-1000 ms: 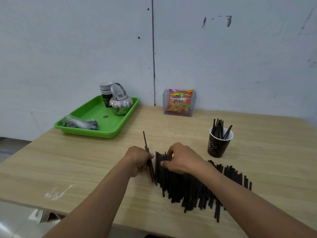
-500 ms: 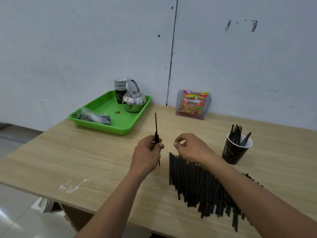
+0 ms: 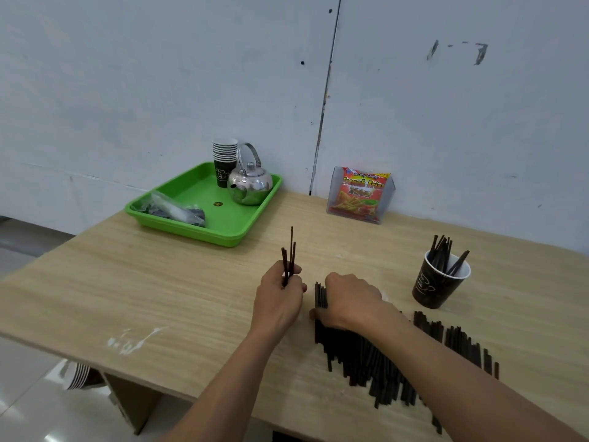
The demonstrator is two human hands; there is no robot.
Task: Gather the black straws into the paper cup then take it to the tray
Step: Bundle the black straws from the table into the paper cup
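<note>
My left hand [image 3: 280,298] is closed around a few black straws [image 3: 289,256] that stick upright above the fist. A wide row of black straws [image 3: 382,362] lies flat on the wooden table to the right. My right hand [image 3: 347,299] rests on the left end of that row, fingers curled down onto the straws; whether it grips any I cannot tell. The dark paper cup [image 3: 438,283] stands upright at the right, with several straws leaning inside it. The green tray [image 3: 197,229] sits at the back left of the table.
On the tray stand a stack of paper cups [image 3: 224,161], a steel kettle [image 3: 250,185] and a clear plastic bag [image 3: 173,210]. A clear holder with a snack packet [image 3: 361,194] is against the wall. The table's front edge runs close below my arms.
My left hand now holds a few straws instead of one. My right hand has dropped from above the row onto its left end. The camera view has shifted slightly.
</note>
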